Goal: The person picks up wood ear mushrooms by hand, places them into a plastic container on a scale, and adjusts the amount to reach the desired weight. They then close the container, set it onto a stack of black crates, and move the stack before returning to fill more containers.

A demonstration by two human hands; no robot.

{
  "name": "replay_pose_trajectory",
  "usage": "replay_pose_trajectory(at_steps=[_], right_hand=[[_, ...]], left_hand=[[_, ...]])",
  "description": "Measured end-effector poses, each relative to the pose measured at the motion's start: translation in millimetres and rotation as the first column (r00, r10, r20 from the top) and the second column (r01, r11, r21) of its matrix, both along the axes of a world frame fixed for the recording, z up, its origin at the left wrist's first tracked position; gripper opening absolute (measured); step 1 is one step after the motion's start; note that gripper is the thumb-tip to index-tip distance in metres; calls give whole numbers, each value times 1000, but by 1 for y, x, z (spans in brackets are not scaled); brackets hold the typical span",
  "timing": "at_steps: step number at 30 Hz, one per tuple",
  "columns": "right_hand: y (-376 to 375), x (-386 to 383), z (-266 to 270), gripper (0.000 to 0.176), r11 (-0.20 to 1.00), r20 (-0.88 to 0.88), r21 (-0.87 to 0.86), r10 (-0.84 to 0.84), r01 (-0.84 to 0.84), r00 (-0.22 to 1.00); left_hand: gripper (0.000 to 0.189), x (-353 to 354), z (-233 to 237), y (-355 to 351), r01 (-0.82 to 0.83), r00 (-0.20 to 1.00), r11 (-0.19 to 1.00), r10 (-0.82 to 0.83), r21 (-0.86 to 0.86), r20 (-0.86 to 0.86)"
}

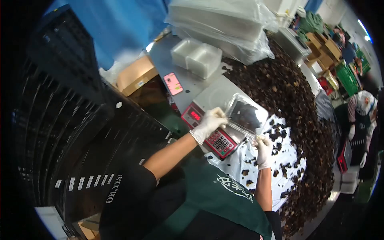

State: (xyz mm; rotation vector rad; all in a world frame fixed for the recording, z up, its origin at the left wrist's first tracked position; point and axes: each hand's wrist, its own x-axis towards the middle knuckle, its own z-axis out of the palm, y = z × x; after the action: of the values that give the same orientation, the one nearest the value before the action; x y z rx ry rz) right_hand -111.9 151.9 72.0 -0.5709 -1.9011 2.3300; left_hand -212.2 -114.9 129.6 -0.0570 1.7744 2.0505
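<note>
A transparent plastic box [247, 116] with dark contents is tilted over the metal plate of a red weighing scale [221, 143]. My left hand [211, 123], in a white glove, pinches the box's near left corner, just above the scale's display and keypad. At its near right corner my right hand [263, 151], also gloved, has its fingers closed on the rim. Whether the lid is fully pressed down cannot be made out. Right of the box spreads a big heap of dark, dried, fungus-like pieces [296, 92], with some scattered on a white sheet [291, 150].
Transparent empty boxes [196, 58] stand behind the scale, next to a pink phone [173, 83]. Bagged stacks of trays [224, 24] stand at the back. Black crates [92, 160] line the left, near a cardboard box [137, 75]. A co-worker [362, 116] stands at the far right.
</note>
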Motion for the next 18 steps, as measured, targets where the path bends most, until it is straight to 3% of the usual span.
replay_pose_trajectory(at_steps=[2, 4, 6, 8, 10, 11, 12, 14, 16, 17, 18], right_hand=[[-8, 0, 20, 7, 999, -205, 52, 19, -8, 979], [-10, -9, 45, 6, 993, -314, 114, 0, 37, 949], [-16, -12, 87, 10, 974, -311, 216, 9, 61, 950], [-15, -19, 95, 10, 990, -501, 95, 142, -109, 853], [-46, -22, 131, 16, 973, -605, 75, 219, -219, 765], [-49, -24, 137, 23, 970, -561, 36, 219, -240, 799], [-57, -22, 146, 21, 932, -590, -81, 241, -354, 770], [-74, -30, 161, 20, 905, -595, -98, 280, -414, 753], [-100, -34, 186, 24, 894, -668, -42, 307, -446, 678], [-113, -34, 199, 25, 901, -698, -2, 310, -434, 646], [-124, -33, 210, 26, 907, -724, 38, 314, -419, 614]], left_hand=[[11, 8, 42, -3, 2, 980, 998, -16, -69, -198], [9, 18, 91, -3, -91, 865, 979, -11, -180, -501], [9, 28, 127, -5, -106, 739, 993, 42, -54, -672], [10, 48, 177, -21, -56, 726, 990, -46, -126, -686], [12, 60, 206, -32, 11, 750, 999, -40, -48, -660], [14, 72, 231, -39, -49, 714, 991, -51, -123, -698], [16, 79, 240, -40, -99, 632, 993, 11, -67, -775], [32, 86, 247, -45, -195, 466, 978, 24, -76, -885], [54, 94, 261, -44, -356, 234, 933, 142, 51, -962], [82, 97, 257, -46, -386, 314, 922, 96, -34, -944], [82, 100, 255, -43, -403, 297, 914, 92, -38, -950]])
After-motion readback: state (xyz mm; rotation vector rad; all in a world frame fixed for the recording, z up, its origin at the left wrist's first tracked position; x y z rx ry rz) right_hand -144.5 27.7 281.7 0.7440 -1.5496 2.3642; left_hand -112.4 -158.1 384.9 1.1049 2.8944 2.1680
